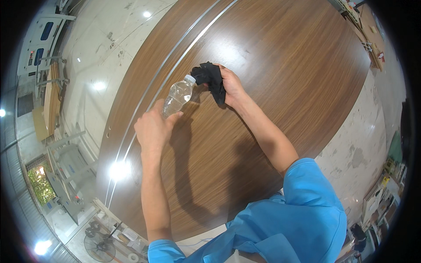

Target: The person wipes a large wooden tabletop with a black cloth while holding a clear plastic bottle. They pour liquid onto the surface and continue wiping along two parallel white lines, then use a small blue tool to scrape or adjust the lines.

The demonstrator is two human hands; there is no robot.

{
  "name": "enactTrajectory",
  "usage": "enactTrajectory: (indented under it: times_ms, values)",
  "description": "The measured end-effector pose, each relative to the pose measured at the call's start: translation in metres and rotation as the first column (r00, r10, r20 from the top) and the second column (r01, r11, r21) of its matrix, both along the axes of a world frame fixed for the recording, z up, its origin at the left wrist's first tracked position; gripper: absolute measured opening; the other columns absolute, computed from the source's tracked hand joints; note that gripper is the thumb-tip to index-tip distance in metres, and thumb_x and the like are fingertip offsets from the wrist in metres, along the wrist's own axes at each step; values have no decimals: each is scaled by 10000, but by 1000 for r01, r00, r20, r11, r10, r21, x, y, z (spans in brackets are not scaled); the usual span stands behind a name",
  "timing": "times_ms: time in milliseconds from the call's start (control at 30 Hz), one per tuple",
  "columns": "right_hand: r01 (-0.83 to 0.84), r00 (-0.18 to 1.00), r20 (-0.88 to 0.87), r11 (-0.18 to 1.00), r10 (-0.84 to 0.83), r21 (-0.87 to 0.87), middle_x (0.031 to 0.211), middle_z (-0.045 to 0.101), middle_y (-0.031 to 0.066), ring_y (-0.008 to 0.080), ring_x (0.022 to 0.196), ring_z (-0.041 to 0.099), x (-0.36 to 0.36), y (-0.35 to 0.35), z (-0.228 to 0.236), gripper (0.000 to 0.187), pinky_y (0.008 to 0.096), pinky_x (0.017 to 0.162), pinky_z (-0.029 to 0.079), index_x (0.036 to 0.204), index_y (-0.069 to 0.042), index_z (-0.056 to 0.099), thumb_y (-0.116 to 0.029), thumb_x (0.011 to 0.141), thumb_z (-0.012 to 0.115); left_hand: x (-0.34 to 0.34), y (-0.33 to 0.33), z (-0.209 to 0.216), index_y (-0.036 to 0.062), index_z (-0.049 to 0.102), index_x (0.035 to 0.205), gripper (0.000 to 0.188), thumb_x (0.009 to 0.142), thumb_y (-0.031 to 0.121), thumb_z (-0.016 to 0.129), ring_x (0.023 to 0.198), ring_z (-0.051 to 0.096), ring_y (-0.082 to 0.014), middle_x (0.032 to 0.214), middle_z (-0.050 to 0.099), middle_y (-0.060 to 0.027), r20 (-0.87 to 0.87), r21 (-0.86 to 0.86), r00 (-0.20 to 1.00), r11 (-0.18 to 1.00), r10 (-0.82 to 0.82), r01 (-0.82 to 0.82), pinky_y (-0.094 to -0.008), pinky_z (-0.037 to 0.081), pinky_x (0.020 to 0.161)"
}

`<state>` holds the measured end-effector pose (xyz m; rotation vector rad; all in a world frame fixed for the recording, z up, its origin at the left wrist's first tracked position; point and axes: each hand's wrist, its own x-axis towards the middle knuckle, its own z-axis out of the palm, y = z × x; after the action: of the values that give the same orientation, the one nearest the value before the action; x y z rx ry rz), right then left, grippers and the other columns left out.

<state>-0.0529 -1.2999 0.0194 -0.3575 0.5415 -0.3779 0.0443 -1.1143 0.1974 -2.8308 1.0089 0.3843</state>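
My left hand (154,125) is closed round the lower part of a clear plastic bottle (177,97) with a white cap. The bottle leans up and to the right, its cap beside the edge of a bunched black cloth (212,81); whether the two touch I cannot tell. My right hand (231,86) grips that cloth, its fingers partly hidden behind the folds. Both hands are above a large wood-grain panel (280,87), which has two pale metallic strips (175,61) along its left side.
A pale, stained floor (118,57) surrounds the panel. To the left are stacked boards (53,98) and white machinery (41,39). A fan (99,245) stands at the lower left. Cluttered shelves and materials (386,193) line the right edge.
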Motion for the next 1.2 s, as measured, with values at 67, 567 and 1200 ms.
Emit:
enactTrajectory:
  times_ms: [67,567,1200]
  values:
    - [7,1000,-8,1000,-7,0,1071,773,111,188,888,750,1,2,3,210,325,787,636,1172,2,712,-137,1106,569,-1,-1,2,104,738,1328,659,840,526,870,872,791,-392,876,794,-206,1,9,1000,1000,-8,8,-497,605,788]
    - [70,954,-189,784,-233,-616,1063,766,125,229,900,749,18,-8,10,174,355,799,609,1174,-1,670,-144,1078,653,13,21,-48,63,759,1270,639,790,442,944,944,794,-349,1003,812,-207,-111,-311,994,950,-17,-18,-470,597,849]
    - [-684,700,-457,-331,-549,-650,1153,749,225,398,1057,725,84,-130,16,310,484,930,578,1184,-18,719,-269,1007,765,41,53,-179,59,492,1512,954,737,311,988,1162,717,-312,1236,711,-150,-518,-798,837,-253,-177,-547,-485,617,1012]
